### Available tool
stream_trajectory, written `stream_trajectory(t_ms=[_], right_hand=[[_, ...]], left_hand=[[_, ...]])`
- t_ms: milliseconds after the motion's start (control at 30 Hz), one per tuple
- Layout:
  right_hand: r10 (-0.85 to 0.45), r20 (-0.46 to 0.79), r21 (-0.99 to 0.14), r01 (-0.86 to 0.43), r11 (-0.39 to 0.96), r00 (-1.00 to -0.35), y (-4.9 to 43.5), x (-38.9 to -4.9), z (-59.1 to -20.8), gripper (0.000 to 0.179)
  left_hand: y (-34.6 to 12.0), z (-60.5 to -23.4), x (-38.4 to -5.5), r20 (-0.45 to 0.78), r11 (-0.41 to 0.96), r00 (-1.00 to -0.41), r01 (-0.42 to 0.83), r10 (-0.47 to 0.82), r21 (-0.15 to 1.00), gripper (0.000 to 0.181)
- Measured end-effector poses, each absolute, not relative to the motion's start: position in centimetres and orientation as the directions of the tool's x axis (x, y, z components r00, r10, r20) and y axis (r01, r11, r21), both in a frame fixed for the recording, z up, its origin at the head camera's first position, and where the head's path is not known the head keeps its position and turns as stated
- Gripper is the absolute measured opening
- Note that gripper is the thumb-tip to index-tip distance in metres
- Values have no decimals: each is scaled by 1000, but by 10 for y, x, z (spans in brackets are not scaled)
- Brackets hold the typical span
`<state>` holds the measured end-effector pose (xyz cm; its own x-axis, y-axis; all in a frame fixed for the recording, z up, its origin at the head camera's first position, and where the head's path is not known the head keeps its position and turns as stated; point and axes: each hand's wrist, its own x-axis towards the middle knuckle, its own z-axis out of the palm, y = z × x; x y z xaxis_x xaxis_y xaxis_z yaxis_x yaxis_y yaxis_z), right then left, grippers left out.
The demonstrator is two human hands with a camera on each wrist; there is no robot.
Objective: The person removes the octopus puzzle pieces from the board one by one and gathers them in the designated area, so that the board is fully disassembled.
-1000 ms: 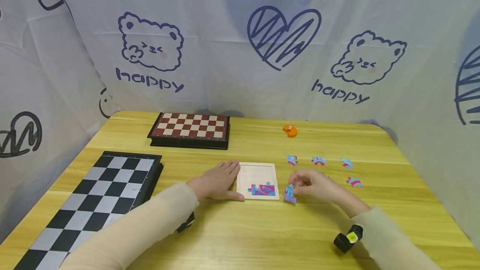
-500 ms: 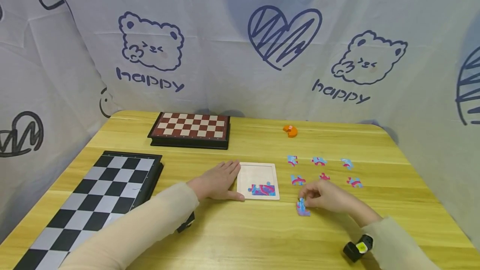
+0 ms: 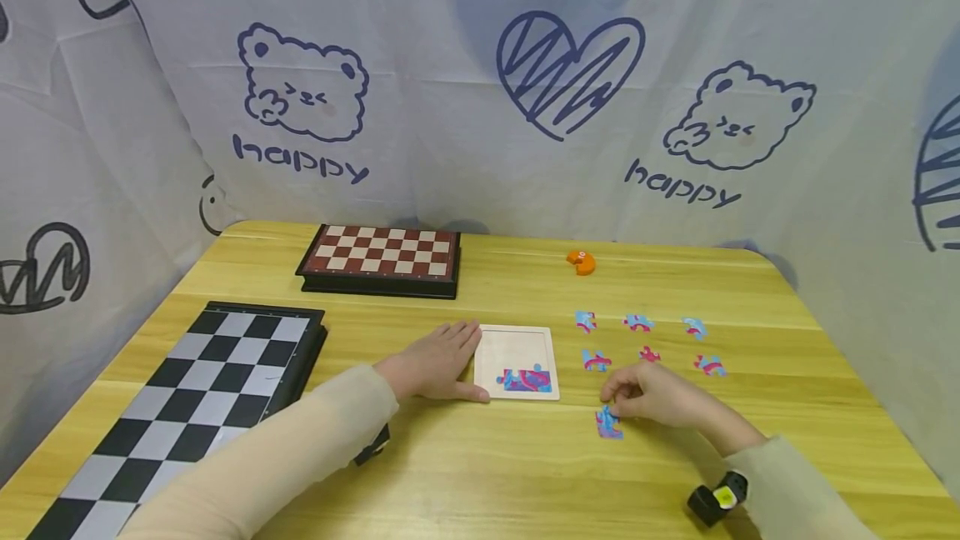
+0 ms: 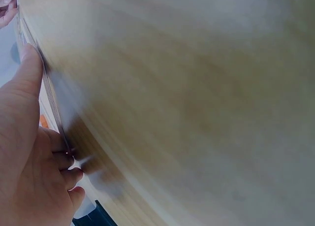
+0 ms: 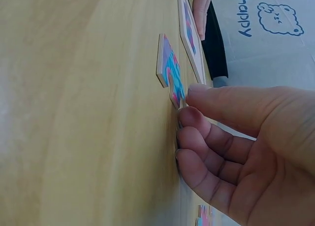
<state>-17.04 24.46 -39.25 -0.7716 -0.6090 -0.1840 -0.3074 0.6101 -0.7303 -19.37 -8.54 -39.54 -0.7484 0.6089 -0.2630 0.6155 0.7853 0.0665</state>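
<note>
My left hand (image 3: 438,362) lies with fingers spread at the left edge of a square wooden puzzle tray (image 3: 510,348), thumb on its lower left corner. Joined blue, pink and purple pieces (image 3: 527,380) sit along the tray's lower right. To the right of the tray, a blue and purple puzzle piece (image 3: 608,422) lies flat on the table. My right hand (image 3: 652,394) is just above it, thumb and fingers loosely bent. In the right wrist view, the thumb and index fingertips stand slightly apart beside the piece's tab (image 5: 175,78); whether they touch it is unclear.
Several loose puzzle pieces (image 3: 596,359) lie in two rows beyond my right hand. An orange object (image 3: 581,262) is at the back. A red and white chessboard box (image 3: 381,261) stands back left, a black and white chessboard (image 3: 180,407) at the left.
My right hand has moved right and nearer to me with the puzzle piece. Earlier tilted in the fingers, the piece now lies flat. My left hand has stayed put.
</note>
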Motion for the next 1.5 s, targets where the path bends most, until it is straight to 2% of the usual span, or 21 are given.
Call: stream_trajectory(t_ms=[233, 667, 1033, 1267, 1500], right_hand=[[-597, -160, -723, -318, 613, -786, 240, -173, -386, 8], [-638, -30, -664, -462, 588, -770, 197, -188, -374, 16], [-667, -50, -679, -465, 568, -743, 164, -195, -384, 18], [-653, -97, -674, -432, 599, -751, 150, -193, -390, 18], [-656, -86, -654, -454, 605, -749, 146, -194, -393, 17]], left_hand=[[-85, -395, -193, -264, 783, -747, 619, 610, 57, 95], [-85, -394, -191, -271, 785, -748, 617, 606, 54, 95], [-84, -393, -191, -273, 791, -752, 608, 600, 64, 95], [-84, -394, -192, -267, 790, -754, 611, 600, 51, 95], [-84, -394, -192, -265, 789, -754, 612, 601, 49, 96]])
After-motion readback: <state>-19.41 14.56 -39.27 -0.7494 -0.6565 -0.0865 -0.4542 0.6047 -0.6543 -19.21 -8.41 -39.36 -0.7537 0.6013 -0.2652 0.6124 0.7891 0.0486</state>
